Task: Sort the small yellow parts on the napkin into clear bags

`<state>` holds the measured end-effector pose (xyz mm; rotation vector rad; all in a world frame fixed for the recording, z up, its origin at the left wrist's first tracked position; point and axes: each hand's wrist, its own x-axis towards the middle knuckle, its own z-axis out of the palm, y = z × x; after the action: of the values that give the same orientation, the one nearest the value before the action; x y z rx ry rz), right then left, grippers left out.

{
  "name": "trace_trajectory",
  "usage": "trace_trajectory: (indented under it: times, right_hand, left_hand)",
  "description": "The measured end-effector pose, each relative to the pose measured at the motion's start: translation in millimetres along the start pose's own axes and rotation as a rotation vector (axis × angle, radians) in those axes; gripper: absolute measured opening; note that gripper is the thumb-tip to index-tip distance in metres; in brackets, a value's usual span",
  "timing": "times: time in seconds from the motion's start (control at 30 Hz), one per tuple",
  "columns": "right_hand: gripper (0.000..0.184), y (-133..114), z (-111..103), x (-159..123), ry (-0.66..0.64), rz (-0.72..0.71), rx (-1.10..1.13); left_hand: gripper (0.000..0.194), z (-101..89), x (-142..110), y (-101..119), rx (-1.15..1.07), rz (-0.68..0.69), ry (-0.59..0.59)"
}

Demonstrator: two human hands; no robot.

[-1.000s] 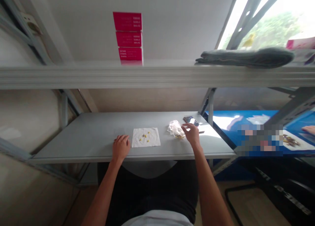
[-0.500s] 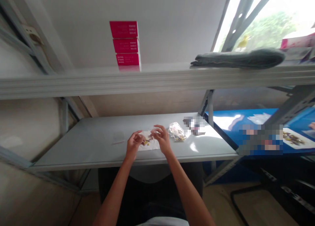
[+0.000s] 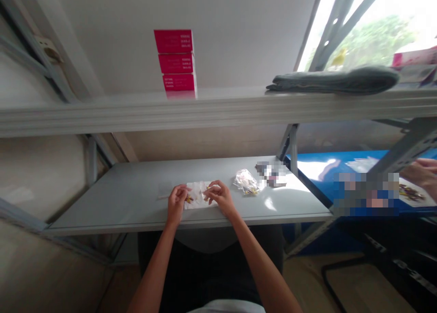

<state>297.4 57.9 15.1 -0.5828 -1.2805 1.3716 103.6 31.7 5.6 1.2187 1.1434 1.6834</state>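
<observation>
Left hand [image 3: 175, 203] and right hand [image 3: 220, 195] at the cloth [image 3: 196, 204], fingers curled narrow; holding anything, cannot tell. Small pieces [image 3: 189, 199] by left hand, on or just over cloth. A careless finger could scatter them. Bag [image 3: 246, 182] near, right, crowding that side; shelf [image 3: 205, 113] limits headroom.

the only view looks from the person's head, forward and down over the lap [image 3: 201, 279], near both forearms [image 3: 159, 254] yet wide enough to take in the grey tabletop [image 3: 119, 190] and the shelf [image 3: 218, 113] above it.
</observation>
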Motion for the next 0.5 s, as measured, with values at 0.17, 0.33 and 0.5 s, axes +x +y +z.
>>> trace_trajectory:
  times: [0.17, 0.33, 0.5]
  right_hand:
    - [0.036, 0.1, 3.8, 4.0, 0.063, -0.028, -0.092]
    - [0.031, 6.0, 12.7, 4.1, 0.111, -0.085, -0.267]
    - [0.027, 12.5, 20.4, -2.1, 0.033, -0.073, -0.37]
  left_hand:
    - [0.026, -2.9, -5.4, 2.9, 0.009, 0.025, -0.015]
    - [0.025, -1.7, -11.7, 15.0, 0.169, 0.111, -0.11]
    - [0.022, -2.0, -11.1, 15.1, 0.401, 0.212, -0.017]
